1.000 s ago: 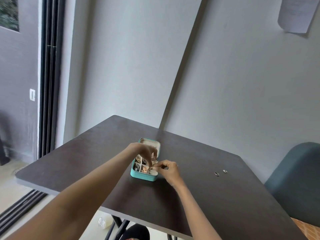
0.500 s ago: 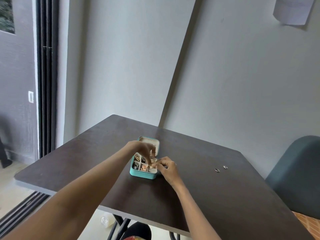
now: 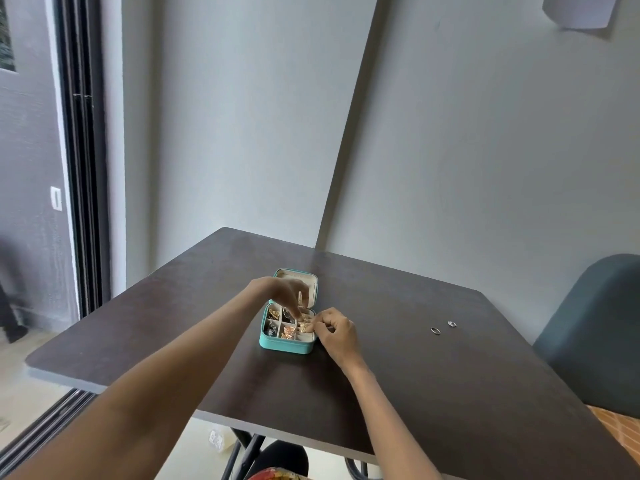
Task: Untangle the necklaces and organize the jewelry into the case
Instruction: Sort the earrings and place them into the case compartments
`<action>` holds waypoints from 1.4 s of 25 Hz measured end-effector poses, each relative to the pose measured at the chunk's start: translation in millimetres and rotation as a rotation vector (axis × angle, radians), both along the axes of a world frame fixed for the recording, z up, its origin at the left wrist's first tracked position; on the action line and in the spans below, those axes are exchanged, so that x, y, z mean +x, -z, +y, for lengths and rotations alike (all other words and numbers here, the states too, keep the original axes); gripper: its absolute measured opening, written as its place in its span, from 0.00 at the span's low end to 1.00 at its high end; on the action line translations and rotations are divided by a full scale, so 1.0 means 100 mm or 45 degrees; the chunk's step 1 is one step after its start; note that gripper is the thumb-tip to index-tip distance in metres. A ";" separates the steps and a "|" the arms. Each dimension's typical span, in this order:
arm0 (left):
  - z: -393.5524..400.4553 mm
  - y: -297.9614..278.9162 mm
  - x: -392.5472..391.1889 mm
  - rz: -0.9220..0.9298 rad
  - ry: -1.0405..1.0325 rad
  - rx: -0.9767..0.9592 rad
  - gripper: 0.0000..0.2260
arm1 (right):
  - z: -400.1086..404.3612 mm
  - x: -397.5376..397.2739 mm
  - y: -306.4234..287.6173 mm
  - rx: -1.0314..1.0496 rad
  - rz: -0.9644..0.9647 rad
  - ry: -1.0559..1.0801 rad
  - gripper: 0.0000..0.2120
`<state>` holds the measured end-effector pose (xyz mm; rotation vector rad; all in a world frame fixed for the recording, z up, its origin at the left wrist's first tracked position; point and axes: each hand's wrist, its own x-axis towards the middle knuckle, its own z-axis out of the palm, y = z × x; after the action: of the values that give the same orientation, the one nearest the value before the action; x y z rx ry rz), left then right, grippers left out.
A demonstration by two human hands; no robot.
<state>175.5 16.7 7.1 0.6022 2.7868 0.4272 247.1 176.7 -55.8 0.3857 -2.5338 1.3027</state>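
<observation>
At frame centre, gold jewelry (image 3: 303, 326) is being tucked into the open case (image 3: 289, 346) by both hands: left grip (image 3: 282, 295) and right grip (image 3: 334, 332) pinched on it (exact contact unclear). Two rings (image 3: 443, 327) on the desk (image 3: 450, 393) probably go next.

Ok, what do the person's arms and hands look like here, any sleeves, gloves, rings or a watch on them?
Both forearms are bare up to the frame edge, with no sleeve showing. The left hand and right hand wear no gloves. No watch or bracelet shows at either wrist. Whether a finger carries a ring is too small to tell.
</observation>
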 end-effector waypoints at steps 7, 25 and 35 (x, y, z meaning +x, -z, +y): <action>0.06 -0.02 -0.03 0.010 -0.001 -0.080 0.16 | -0.03 0.01 -0.02 -0.055 -0.025 -0.020 0.10; 2.77 0.49 -0.06 0.199 -0.078 0.888 0.10 | 2.39 -0.48 0.07 -0.179 -0.149 1.049 0.11; 2.88 0.69 -0.43 0.189 -0.192 1.102 0.09 | 2.56 -0.93 0.06 0.355 -0.231 1.226 0.10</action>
<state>132.3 305.0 -62.2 0.5892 2.6868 1.7141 154.0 432.7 -62.2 -0.8476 -2.4639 0.6216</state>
